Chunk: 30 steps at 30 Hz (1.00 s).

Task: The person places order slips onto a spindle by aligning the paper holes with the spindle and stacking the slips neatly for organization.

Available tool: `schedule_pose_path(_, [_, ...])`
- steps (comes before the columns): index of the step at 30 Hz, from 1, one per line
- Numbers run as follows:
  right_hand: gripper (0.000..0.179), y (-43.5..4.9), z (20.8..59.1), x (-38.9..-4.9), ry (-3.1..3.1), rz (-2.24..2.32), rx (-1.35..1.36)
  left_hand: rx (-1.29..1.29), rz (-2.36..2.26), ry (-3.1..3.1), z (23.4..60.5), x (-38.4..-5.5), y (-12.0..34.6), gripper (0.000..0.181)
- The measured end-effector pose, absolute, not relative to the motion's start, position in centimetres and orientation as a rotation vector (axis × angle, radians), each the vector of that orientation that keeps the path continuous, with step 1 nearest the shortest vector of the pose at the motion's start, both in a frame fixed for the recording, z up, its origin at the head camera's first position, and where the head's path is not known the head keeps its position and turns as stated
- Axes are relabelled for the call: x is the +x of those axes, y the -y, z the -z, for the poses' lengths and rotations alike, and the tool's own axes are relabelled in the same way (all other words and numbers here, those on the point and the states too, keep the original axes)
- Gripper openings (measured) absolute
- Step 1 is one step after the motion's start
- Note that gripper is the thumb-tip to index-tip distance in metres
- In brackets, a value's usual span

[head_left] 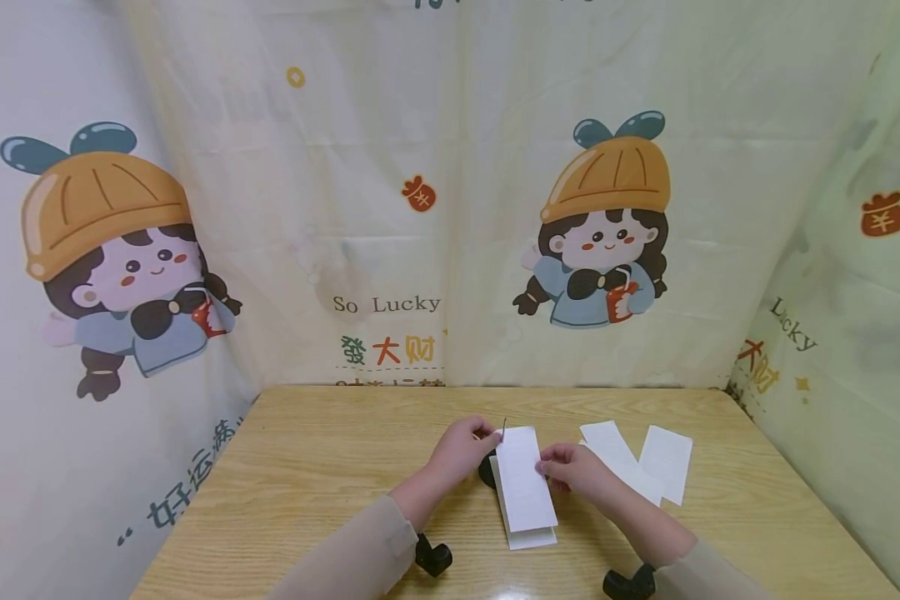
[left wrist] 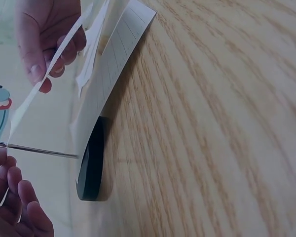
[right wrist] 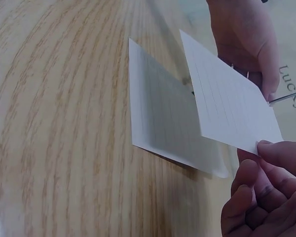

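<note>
A paper spike with a thin metal rod [left wrist: 44, 150] and a round black base [left wrist: 92, 165] stands on the table. One lined paper sheet [right wrist: 163, 108] lies low over the base, around the rod's foot as far as I can tell. Above it, a second white sheet [head_left: 523, 479] is held up with its far end at the rod. My left hand [head_left: 461, 446] pinches that sheet's far corner beside the rod. With thumb and fingers, my right hand [head_left: 573, 471] pinches the same sheet's right edge. Whether the rod passes through the upper sheet is hard to see.
Several loose white paper slips [head_left: 666, 462] lie on the wooden table [head_left: 330, 450], right of the right hand. Printed curtains [head_left: 390, 250] hang behind and at both sides. Black wrist devices [head_left: 433, 557] sit by both sleeves.
</note>
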State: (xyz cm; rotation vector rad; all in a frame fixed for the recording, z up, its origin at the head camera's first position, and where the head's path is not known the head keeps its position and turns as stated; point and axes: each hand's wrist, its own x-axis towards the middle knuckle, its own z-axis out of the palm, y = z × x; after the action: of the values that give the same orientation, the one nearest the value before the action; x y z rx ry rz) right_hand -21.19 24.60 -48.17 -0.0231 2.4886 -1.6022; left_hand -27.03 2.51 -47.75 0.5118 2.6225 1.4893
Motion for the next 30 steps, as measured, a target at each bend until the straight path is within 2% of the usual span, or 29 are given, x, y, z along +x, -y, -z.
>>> schedule_pose_path(15, [0.017,-24.7,49.6,-21.2,-2.504,1.557,0.038,0.485,-1.406,-2.653,48.7,-27.0,-2.3,0.014])
schedule_pose_path(30, [0.014,-24.9,49.7,-21.2,-2.561,1.437,-0.066,0.464,-1.329,-2.664,49.0,-26.8,-2.3,0.015])
